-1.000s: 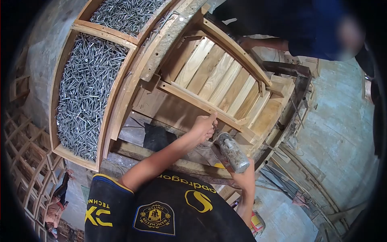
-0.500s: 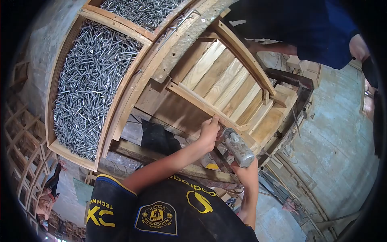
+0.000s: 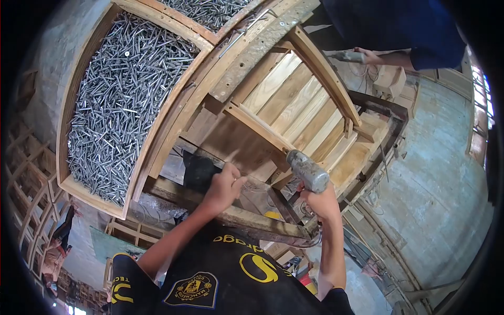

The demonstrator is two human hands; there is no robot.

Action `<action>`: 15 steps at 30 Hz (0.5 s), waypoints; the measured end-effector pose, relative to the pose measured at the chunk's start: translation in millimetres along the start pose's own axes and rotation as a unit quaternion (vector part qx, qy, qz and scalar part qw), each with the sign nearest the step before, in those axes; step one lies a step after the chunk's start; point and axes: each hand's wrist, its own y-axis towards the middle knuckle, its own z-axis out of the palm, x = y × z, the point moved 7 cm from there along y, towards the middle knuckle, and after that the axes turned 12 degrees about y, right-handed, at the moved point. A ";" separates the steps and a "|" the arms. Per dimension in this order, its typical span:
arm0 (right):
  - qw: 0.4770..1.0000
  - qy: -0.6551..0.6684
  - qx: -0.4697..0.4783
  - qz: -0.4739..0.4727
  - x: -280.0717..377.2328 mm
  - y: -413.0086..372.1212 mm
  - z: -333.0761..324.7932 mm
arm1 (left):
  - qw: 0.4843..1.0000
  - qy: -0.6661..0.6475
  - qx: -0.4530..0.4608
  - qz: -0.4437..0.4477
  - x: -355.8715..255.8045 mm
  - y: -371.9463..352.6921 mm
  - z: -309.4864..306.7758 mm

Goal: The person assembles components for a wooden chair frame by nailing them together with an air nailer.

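Note:
My right hand (image 3: pixel 319 202) grips a worn grey power screwdriver (image 3: pixel 310 172). Its nose meets the front rail (image 3: pixel 262 126) of a slatted wooden frame (image 3: pixel 294 100); the bit and any screw there are too small to make out. My left hand (image 3: pixel 224 188) is off the wood, to the left of the tool and close to a black cloth (image 3: pixel 199 173). Its fingers are curled in, and whatever they hold is hidden.
A wooden box of loose screws (image 3: pixel 126 110) stands at the left, with a second compartment of screws (image 3: pixel 212 13) above. Hex keys (image 3: pixel 247 31) lie along its edge. Across the frame, a co-worker's hand (image 3: pixel 371 56) holds another power tool (image 3: pixel 349 56). A metal stand (image 3: pixel 386 105) supports the frame.
My left hand has drawn back from the rail towards the lower left. The screwdriver in my right hand has shifted slightly up. The co-worker's hand with a tool has come into view.

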 end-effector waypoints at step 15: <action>0.984 0.084 0.064 -0.146 59.4 -83.7 66.1 | 0.835 -0.535 0.086 -0.090 -44.7 49.7 -27.6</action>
